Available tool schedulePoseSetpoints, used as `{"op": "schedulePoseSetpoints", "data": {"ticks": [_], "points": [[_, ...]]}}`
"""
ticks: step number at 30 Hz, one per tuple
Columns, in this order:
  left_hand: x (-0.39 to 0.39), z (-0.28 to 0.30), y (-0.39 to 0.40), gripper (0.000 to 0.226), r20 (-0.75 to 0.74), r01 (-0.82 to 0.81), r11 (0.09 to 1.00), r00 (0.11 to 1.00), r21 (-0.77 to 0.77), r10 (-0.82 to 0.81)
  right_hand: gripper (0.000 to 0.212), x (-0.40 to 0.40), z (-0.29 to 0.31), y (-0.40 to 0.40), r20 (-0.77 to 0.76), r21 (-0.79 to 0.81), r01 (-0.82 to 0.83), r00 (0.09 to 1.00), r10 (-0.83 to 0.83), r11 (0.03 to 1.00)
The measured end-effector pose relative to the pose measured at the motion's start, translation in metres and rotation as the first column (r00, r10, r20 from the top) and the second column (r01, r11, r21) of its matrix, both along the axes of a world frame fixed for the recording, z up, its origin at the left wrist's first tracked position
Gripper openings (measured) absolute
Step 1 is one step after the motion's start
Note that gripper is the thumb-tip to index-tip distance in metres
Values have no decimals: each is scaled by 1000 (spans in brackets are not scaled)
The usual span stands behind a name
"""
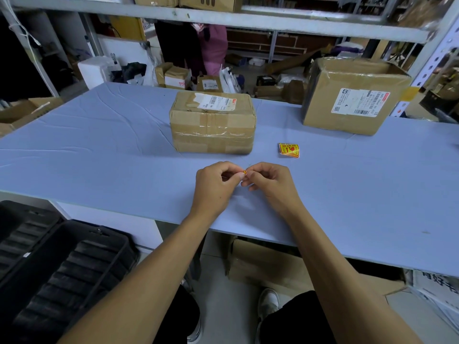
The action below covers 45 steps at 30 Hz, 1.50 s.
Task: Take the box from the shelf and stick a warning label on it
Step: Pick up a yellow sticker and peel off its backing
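Here the left hand (215, 181) is pinched shut on one edge of a small yellow-and-red warning label (245, 172), and the right hand (269, 181) pinches the other edge, fingertips of both almost touching above the blue table (99, 145). Most of the sticker is hidden between the fingers, so whether the backing is already lifting cannot be told. Judging by the grip, this is the peeling step: best to roll a corner apart with the nails, keep the glue side off the skin, and avoid creasing it. The taped box (212, 122) sits just beyond the hands, middle of the table, its front face free for the sticker. Further right lie the spare labels (288, 150), and beyond them a larger carton (352, 95)
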<state>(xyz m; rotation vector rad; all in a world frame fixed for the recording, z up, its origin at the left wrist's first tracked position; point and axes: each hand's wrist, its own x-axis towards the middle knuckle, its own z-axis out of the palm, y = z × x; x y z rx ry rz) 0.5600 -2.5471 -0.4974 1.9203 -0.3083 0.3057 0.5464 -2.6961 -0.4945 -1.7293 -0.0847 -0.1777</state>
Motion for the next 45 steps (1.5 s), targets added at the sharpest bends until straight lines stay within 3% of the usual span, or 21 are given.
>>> {"op": "schedulePoseSetpoints", "data": {"ticks": [27, 45], "points": [[-2, 3, 0, 6, -2, 11, 1000, 1000, -14, -11, 21, 2, -4, -2, 21, -75, 19, 1000, -17, 997], [5, 0, 5, 20, -183, -57, 975, 983, -213, 18, 15, 3, -4, -2, 2, -11, 179, 984, -179, 984]]}}
